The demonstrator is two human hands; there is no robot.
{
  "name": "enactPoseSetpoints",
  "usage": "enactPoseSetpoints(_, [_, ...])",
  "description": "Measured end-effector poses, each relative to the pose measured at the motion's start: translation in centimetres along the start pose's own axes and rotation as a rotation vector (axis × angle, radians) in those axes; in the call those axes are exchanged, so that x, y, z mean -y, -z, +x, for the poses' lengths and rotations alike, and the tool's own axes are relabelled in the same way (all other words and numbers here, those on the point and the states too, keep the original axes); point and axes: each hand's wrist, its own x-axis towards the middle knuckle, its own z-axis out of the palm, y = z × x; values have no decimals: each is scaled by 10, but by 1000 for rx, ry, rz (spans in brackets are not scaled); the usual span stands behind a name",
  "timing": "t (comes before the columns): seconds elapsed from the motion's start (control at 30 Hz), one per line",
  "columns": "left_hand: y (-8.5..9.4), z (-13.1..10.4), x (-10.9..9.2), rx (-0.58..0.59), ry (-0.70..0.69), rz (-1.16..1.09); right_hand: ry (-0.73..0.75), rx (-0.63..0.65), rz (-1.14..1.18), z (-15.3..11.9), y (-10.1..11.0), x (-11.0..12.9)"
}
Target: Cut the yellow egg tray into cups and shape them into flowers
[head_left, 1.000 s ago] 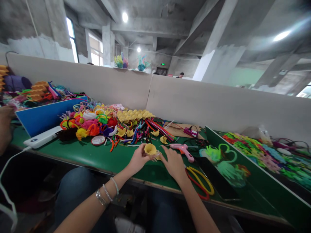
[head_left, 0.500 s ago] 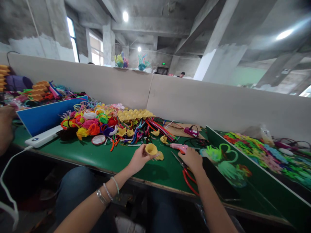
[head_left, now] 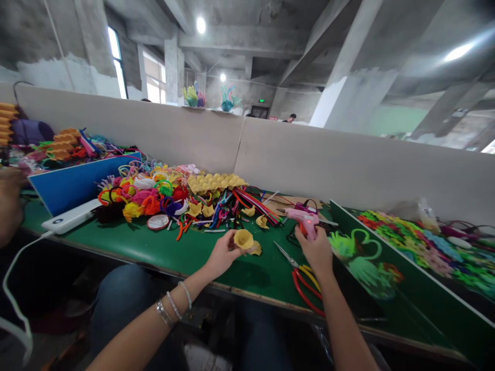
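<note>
My left hand [head_left: 223, 254] pinches a small yellow cup [head_left: 244, 239] by its left side, its opening facing up toward me. Another yellow piece [head_left: 256, 248] shows just behind its right edge, low over the green table [head_left: 185, 251]. A pink glue gun [head_left: 304, 218] is in my right hand [head_left: 317, 248], raised off the table with its nozzle pointing left and a small red light on its body. Below the gun lie scissors with red handles [head_left: 297, 273], and yellow handles [head_left: 311, 275] show beside them.
Yellow egg tray [head_left: 216, 182] and heaped pipe cleaners [head_left: 147, 190] lie at the back left. Blue divider [head_left: 85, 180] and white power bank [head_left: 71, 216] stand left, near another person's hand [head_left: 10, 201]. A dark phone [head_left: 358, 293] and green divider [head_left: 402, 257] are right.
My right hand has lifted the pink glue gun off the table and gripped its handle, uncovering the yellow handles by the scissors. My left hand still holds the cup, almost unmoved.
</note>
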Motion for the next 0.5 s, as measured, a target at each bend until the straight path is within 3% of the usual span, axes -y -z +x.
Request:
enactPoseSetpoints(0.23, [-1,-2,-3,6,-12,45,133,-119,381,-47,-4,25])
enactPoseSetpoints(0.37, [0,-1,6,-16,-4,110,160,-152,430,-72,-20,29])
enactPoseSetpoints(0.5, [2,3,15,-69,57,111,159,-143,368,-79,-28,26])
